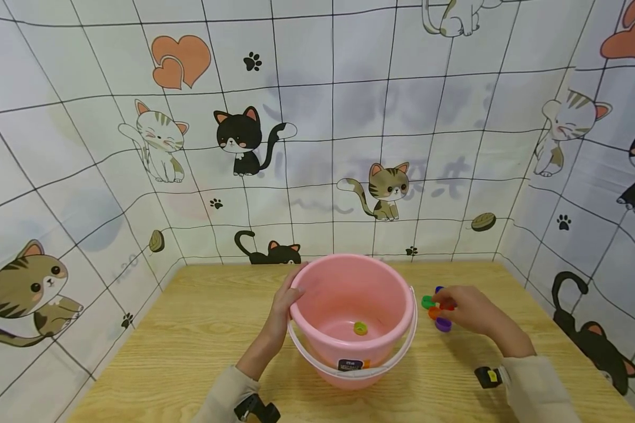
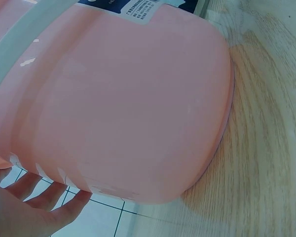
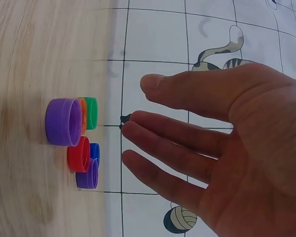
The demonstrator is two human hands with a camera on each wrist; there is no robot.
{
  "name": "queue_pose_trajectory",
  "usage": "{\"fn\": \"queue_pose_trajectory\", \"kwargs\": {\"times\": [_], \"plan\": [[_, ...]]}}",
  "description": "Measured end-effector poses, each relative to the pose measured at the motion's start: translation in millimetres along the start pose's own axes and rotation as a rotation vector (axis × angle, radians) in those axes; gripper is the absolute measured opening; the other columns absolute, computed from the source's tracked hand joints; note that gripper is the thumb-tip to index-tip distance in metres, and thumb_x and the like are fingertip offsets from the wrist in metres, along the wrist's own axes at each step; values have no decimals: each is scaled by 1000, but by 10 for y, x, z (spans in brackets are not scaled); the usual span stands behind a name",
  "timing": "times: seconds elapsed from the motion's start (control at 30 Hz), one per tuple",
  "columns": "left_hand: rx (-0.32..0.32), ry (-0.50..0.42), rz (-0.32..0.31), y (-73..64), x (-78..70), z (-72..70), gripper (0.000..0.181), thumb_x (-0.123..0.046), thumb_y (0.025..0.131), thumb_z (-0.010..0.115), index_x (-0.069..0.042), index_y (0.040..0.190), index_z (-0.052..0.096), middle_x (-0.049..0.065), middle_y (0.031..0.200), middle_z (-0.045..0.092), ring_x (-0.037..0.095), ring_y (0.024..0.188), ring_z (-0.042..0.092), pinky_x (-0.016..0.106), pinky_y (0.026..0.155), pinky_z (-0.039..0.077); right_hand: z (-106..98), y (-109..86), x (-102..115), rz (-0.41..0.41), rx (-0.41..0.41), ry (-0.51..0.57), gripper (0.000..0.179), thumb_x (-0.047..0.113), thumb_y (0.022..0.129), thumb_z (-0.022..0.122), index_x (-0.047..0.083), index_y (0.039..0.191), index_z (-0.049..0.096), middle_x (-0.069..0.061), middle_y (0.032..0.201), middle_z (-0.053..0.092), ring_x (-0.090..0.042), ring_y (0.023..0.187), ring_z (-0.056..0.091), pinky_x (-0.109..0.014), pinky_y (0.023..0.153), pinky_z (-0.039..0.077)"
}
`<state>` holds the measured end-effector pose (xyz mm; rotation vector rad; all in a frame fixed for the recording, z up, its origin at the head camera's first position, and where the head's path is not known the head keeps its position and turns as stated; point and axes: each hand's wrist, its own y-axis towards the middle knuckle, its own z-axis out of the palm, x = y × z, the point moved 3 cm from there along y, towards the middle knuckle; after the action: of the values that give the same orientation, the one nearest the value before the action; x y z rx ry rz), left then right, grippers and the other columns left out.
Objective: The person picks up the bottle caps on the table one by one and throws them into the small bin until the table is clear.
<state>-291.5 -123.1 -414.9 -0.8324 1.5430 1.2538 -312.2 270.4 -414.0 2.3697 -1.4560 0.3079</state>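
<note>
A pink bucket (image 1: 344, 294) stands upright on the table. My left hand (image 1: 281, 305) grips its left rim, thumb over the edge and fingers against the outer wall. One yellow-green bottle cap (image 1: 360, 328) lies on the bucket's floor. To the right, my right hand (image 1: 468, 311) hovers just over a cluster of caps, fingers extended and nothing held. In the right wrist view the cluster shows a purple cap (image 3: 63, 122) in front, a red cap (image 3: 79, 154), a green cap (image 3: 92, 113), a blue cap (image 3: 94, 152) and an orange one, partly hidden.
The bucket's white handle (image 1: 360, 371) hangs down on its near side, above a dark label (image 1: 350, 365). Wood-grain tabletop (image 1: 206, 311) extends left of the bucket. A cat-patterned cloth (image 1: 317, 200) encloses the table at the back and sides.
</note>
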Motion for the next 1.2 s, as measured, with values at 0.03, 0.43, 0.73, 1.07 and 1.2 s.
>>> {"fn": "queue_pose_trajectory", "kwargs": {"times": [0.03, 0.43, 0.73, 1.07, 1.2], "plan": [[-1, -1, 0, 2, -1, -1, 57, -30, 99, 41, -34, 156, 41, 4, 157, 48, 36, 131, 54, 47, 104, 50, -5, -1, -6, 3, -1, -5, 25, 7, 87, 78, -4, 109, 75, -12, 97, 76, -26, 86, 70, -41, 74, 59], [4, 7, -4, 7, 0, 1, 58, -30, 99, 40, -33, 157, 39, 5, 157, 48, 39, 131, 54, 48, 103, 51, 70, -25, -73, 57, 14, 12, 21, 7, 86, 79, -3, 105, 74, -13, 97, 76, -30, 89, 70, -46, 78, 60], [-7, 11, -12, -6, -6, 4, 57, -30, 99, 41, -36, 155, 41, 3, 156, 48, 36, 129, 55, 44, 101, 52, 100, -40, -90, 96, 29, 22, 21, 9, 86, 80, -1, 103, 74, -10, 97, 75, -26, 89, 68, -44, 77, 60], [-12, 7, -17, -6, -5, 6, 57, -30, 98, 41, -36, 155, 41, 4, 156, 49, 36, 128, 56, 45, 99, 53, 130, -63, -146, 122, 40, 48, 22, 9, 86, 79, -2, 105, 74, -11, 100, 76, -31, 93, 70, -49, 82, 60], [-16, 8, -22, -5, -2, -1, 57, -30, 98, 42, -38, 154, 42, 3, 155, 49, 35, 128, 56, 46, 99, 53, 131, -52, -167, 112, 45, 50, 20, 8, 86, 79, -1, 104, 74, -11, 99, 76, -30, 92, 71, -48, 81, 60]]}}
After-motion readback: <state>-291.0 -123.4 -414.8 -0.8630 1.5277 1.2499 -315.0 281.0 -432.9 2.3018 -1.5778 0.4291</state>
